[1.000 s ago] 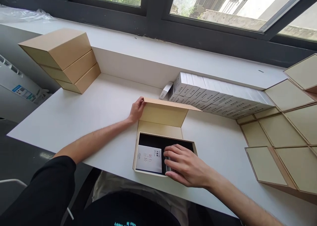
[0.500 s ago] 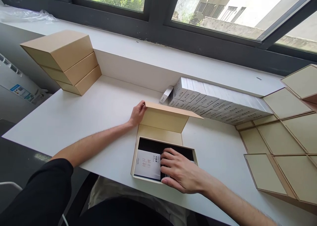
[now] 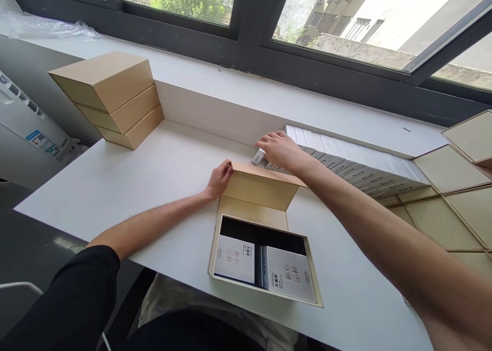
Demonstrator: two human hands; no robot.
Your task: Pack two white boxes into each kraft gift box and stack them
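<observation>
An open tan gift box (image 3: 214,248) with a black lining lies at the table's near edge. Two small white boxes with printed characters sit side by side in it, one on the left (image 3: 235,259) and one on the right (image 3: 289,274). My left hand (image 3: 220,179) pinches the left corner of the raised lid (image 3: 260,187) and holds it up. My right hand (image 3: 280,149) reaches over the lid to the left end of a long row of small white boxes (image 3: 357,166), its fingers curled over the end boxes. A single white box (image 3: 258,156) leans just by its fingertips.
Three closed tan boxes (image 3: 111,97) are stacked at the far left of the white table (image 3: 154,171). Several tan boxes (image 3: 449,187) lie overlapping on the right. A white sill and dark window frame run along the back.
My right hand left the open box, where a second white box now lies beside the first, and reached forward to the row of white boxes. The left hand kept holding the lid.
</observation>
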